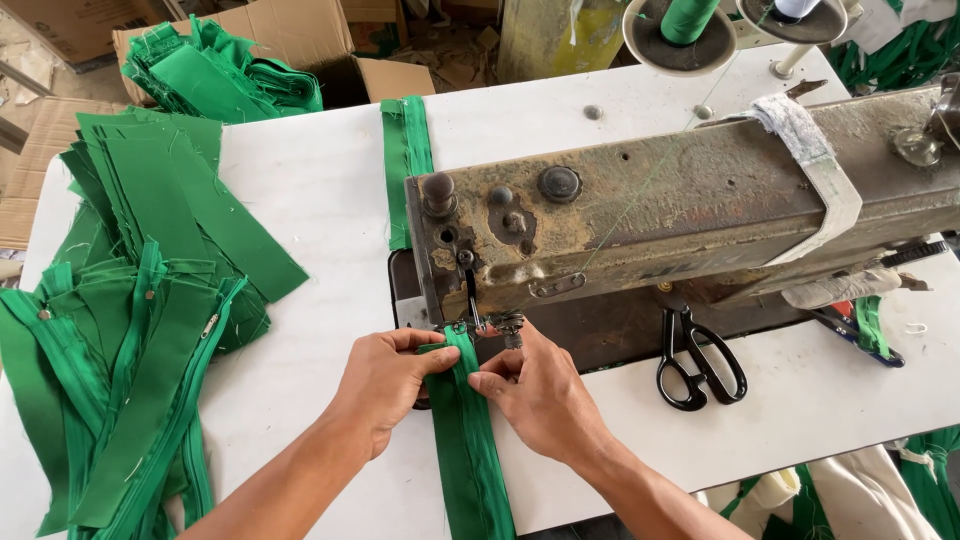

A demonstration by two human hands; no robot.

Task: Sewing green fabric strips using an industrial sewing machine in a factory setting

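White worktable (320,200), smooth, flecked with thread; cardboard boxes (300,30) behind. Worn, rust-stained industrial sewing machine (680,200), metal, boxy. Green fabric strip (465,430), long and narrow, lying under the presser foot (480,322) and running to the table's near edge. Left hand (385,385): fingers curled, pinching the strip's left edge. Right hand (535,390): fingertips pressing its right edge. Stacked green zipper pieces (130,370) left; black scissors (698,362) right.
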